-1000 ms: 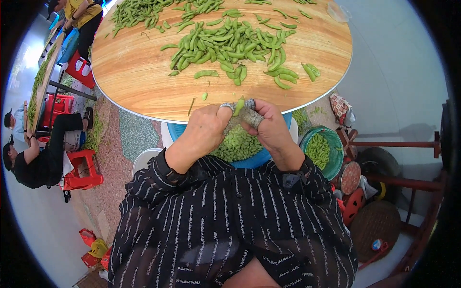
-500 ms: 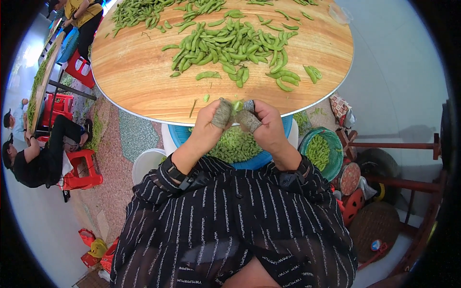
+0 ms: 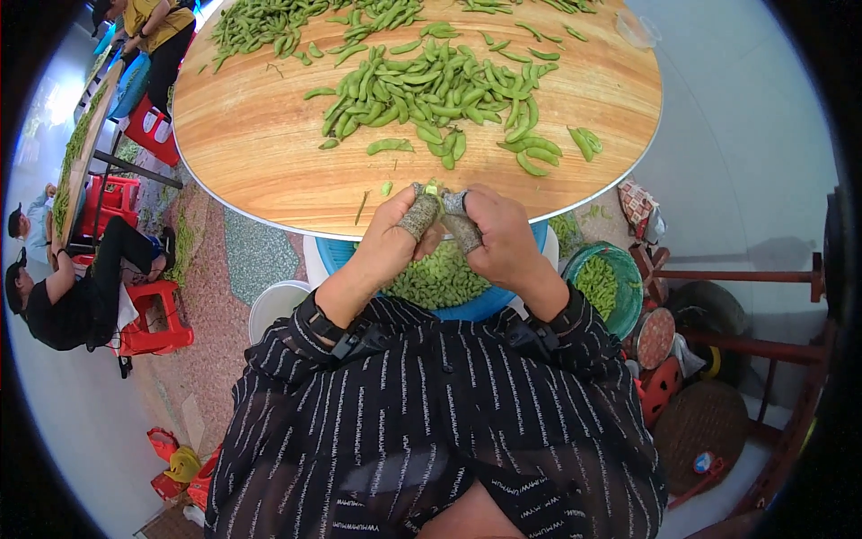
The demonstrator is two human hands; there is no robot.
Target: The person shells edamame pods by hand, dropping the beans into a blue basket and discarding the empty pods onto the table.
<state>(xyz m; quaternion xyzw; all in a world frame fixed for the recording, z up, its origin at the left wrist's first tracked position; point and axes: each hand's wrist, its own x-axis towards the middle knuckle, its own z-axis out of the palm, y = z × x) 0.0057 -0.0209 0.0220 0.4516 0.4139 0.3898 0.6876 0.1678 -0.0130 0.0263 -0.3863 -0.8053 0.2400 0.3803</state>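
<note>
Both hands stay together at the round wooden counter's (image 3: 269, 171) near edge. Left hand (image 3: 395, 238) and right hand (image 3: 498, 238) pinch one green pod (image 3: 434, 190) between wrapped fingers (image 3: 417, 216), above a blue basin (image 3: 485, 305) of shelled beans.

Your sleeves (image 3: 431, 377) are black with thin white pinstripes and small pale lettering running down them, and grey speckled guards cover your thumbs (image 3: 420, 216), between which a sliver of bright green pod (image 3: 432, 189) shows. You face a round table (image 3: 260, 153) of warm honey-orange wood grain with a pale rim, strewn with green pods (image 3: 431, 90), while beneath your hands sit a blue basin (image 3: 489, 305) of paler yellow-green beans and a teal bowl (image 3: 628, 301) with more green. Off to your left are red stools (image 3: 153, 314), a white bucket (image 3: 269, 305) and a mottled pink-grey floor (image 3: 206, 296).
</note>
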